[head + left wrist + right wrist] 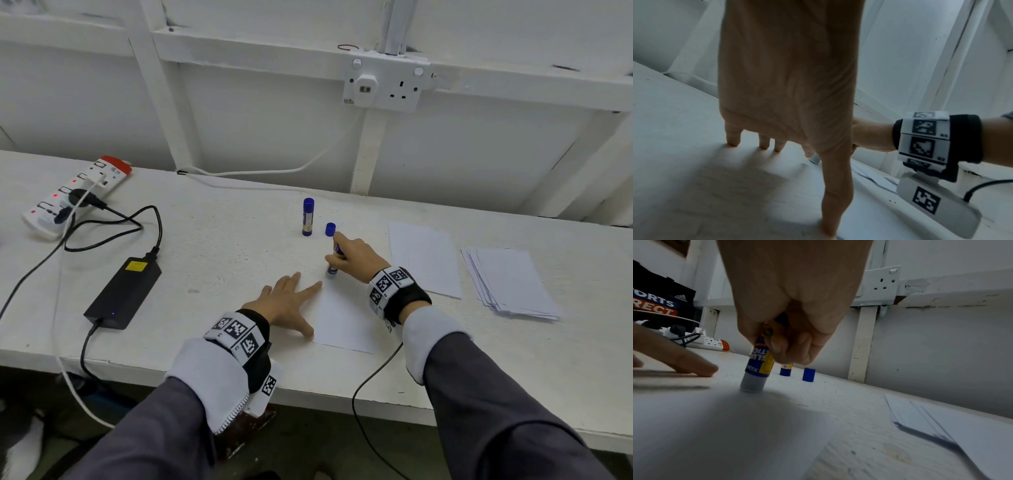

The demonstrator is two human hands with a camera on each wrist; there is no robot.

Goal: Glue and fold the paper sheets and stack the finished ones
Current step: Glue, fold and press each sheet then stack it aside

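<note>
Right hand grip: the right hand (356, 255) curls its fingers and thumb around an uncapped glue stick (758, 363), held upside down and near upright, with the pale glue end pressed onto the far left corner of the paper sheet (344, 322).
Left hand: the left hand (286, 303) lies flat with straight, spread fingers (732, 138), holding nothing; the index fingertip and the thumb rest on the left edge of the sheet and pin it down, while the other fingertips touch the bare table (212, 260).
Sheet being glued: it lies flat near the front edge of the table, between the two hands, unfolded.
Cap: a loose blue cap (330, 229) stands on the table just beyond the right hand.
Second glue stick: a capped glue stick (307, 217) stands upright just left of the cap.
Other paper: one single sheet (424, 260) lies to the right of the right wrist; further right a fanned stack of sheets (510, 284) lies apart from it.
Left side of table: a black power adapter (125, 291) with its cables, and behind it a white power strip (77, 193) with red lights lit.
Wall: a white double socket (387, 84) is mounted above the table.
</note>
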